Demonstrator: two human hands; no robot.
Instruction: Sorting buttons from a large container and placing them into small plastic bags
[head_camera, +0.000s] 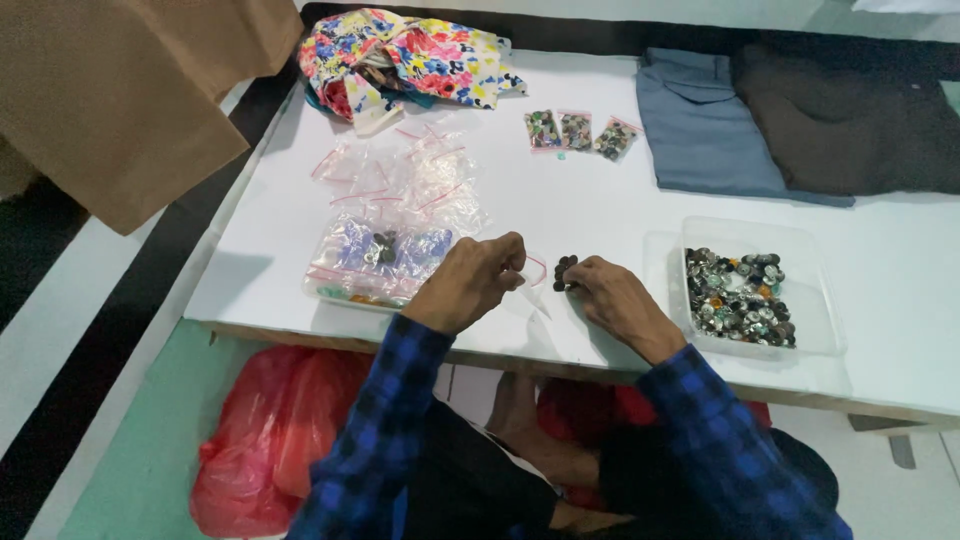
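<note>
Dark buttons (565, 271) at right hand's (615, 300) grip

Two hands w/ a small bag and dark buttons

Left hand (478, 278) pinches a little clear bag (533, 272) w/ a pink strip. Right hand (612, 293) holds a bunch of dark buttons (564, 271) just beside the bag's mouth. Both rest on the white surface (560, 200). A clear tub of buttons (741, 296) sits near the right hand; a pile of empty bags (395, 215) is by the left.

Blue-and-black checked long sleeves (400, 400), bare hands, seemingly dark trousers (480, 480)
</note>
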